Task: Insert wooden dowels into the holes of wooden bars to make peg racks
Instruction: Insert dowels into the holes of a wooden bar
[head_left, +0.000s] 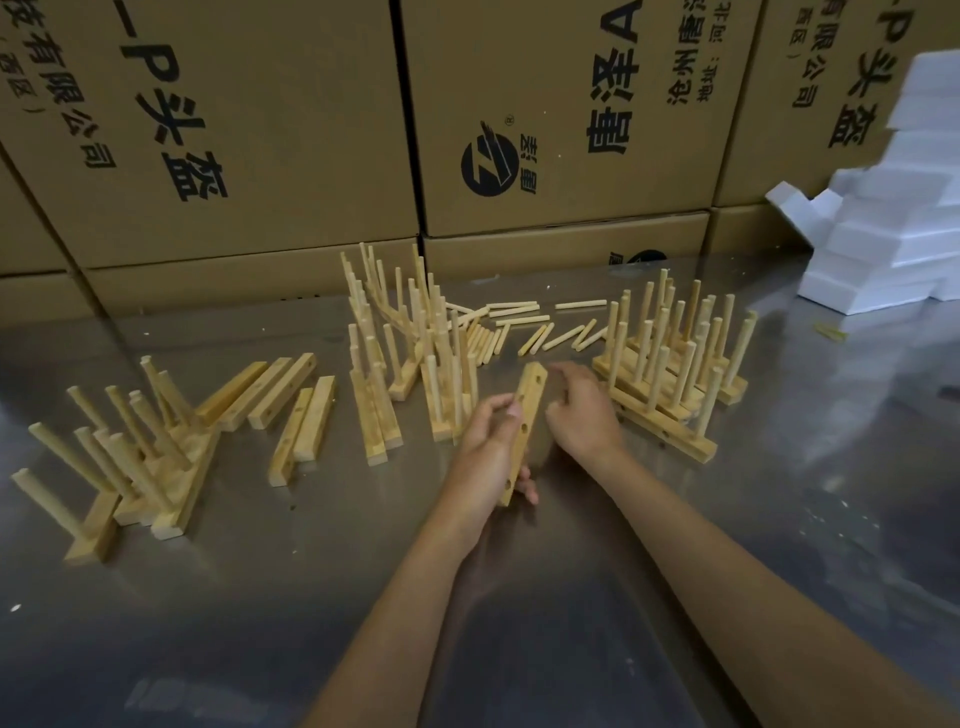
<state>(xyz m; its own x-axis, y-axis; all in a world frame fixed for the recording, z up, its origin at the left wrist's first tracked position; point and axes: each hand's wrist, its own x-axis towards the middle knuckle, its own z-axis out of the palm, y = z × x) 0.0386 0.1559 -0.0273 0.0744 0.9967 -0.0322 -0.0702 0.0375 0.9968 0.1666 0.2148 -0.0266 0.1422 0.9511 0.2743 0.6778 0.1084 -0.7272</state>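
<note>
Dowels (521, 310) litter a steel table (311, 597) before cardboard boxes (260, 130); left hand (485, 447) grips a bar (524, 431), right hand (582, 410) loosely curled.

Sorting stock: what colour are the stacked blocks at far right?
White, seen in the head view: foam blocks.

a shiny metal table (571, 597) carries peg racks (670, 364), bare bars (270, 395), loose dowels (519, 322) and foam blocks (883, 249).

Drilled wooden bar (525, 431), tilted, dowel-less
</note>
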